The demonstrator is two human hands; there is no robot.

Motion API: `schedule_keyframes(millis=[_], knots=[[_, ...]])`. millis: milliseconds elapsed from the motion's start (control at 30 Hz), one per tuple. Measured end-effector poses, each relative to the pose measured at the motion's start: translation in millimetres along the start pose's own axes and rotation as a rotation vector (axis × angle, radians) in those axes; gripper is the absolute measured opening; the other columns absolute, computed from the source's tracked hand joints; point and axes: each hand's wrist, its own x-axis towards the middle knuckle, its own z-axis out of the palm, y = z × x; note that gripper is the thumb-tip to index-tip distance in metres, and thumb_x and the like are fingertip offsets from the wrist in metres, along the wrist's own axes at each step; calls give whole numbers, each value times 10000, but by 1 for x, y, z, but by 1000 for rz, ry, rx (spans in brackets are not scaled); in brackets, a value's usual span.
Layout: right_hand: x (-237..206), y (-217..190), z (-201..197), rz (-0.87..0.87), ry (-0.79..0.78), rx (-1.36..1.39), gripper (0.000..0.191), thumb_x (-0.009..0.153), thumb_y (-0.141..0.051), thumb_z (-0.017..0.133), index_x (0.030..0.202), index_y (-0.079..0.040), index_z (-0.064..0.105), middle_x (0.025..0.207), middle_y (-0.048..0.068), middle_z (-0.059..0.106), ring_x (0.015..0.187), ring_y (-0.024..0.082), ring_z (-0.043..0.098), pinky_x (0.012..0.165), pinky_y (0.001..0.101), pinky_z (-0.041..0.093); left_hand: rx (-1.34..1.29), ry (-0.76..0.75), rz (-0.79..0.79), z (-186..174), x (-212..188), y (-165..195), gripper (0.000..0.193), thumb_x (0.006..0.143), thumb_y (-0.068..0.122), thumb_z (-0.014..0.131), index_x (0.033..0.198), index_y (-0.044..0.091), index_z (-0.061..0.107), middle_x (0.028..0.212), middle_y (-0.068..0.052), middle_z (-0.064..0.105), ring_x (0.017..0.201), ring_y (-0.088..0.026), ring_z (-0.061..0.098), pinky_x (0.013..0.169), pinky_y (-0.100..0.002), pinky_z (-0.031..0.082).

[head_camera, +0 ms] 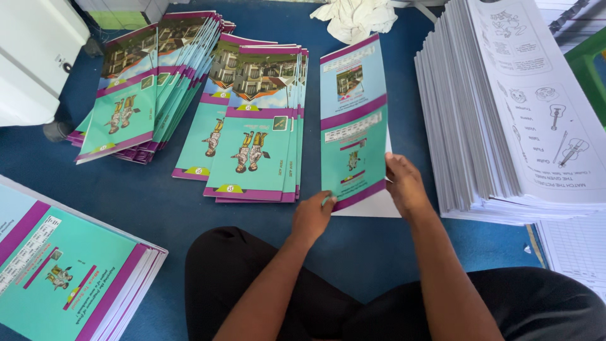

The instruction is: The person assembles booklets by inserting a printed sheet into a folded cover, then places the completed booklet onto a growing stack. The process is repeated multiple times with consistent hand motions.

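Teal booklet (352, 126), white sheet (372, 205) mostly hidden

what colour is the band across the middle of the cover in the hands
Purple, on the teal and light-blue cover; the head view shows it best.
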Motion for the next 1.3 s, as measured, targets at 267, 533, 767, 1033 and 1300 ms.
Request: schedule_keyframes(millis=[267,533,767,1033,1300], knots=[[-20,-6,53,-87,-103,-179,671,967,-547,490,1457,-90,479,1429,167,567,1366,307,501,1119,521,382,-123,64,81,12,5,-17,296,937,229,650,1183,94,741,1095,-187,712,961,-323,714,858,-391,553],[-18,6,62,-115,-178,-372,928,877,-651,548,1606,-139,290,1601,229,370,1519,380,305,1205,522,287,-633,-139,-226,-10,14,-4,623,958,523,459,1352,66,615,1272,-219,688,1137,-364,710,851,-475,615],[-17,22,75,-178,-251,-609,987,840,-619,635,1619,-134,272,1636,226,335,1537,385,264,1191,534,242,-717,-382,-344,-66,26,47,1057,833,806,404,1540,21,385,1459,-263,455,1346,-480,455,945,-652,514],[-27,37,79,-149,-289,-814,895,857,-626,626,1568,-140,382,1593,221,387,1520,386,292,1205,519,272,-612,-81,12,-99,47,52,421,919,289,593,1170,-39,675,976,-128,737,861,-213,695,772,-359,544],[-12,80,47,-215,-188,-1428,775,953,-681,440,1531,-165,446,1622,198,318,1536,361,211,1215,547,177,-289,143,-70,-120,51,-5,308,971,175,510,1121,-19,696,834,-189,687,745,-258,638,702,-386,492]])
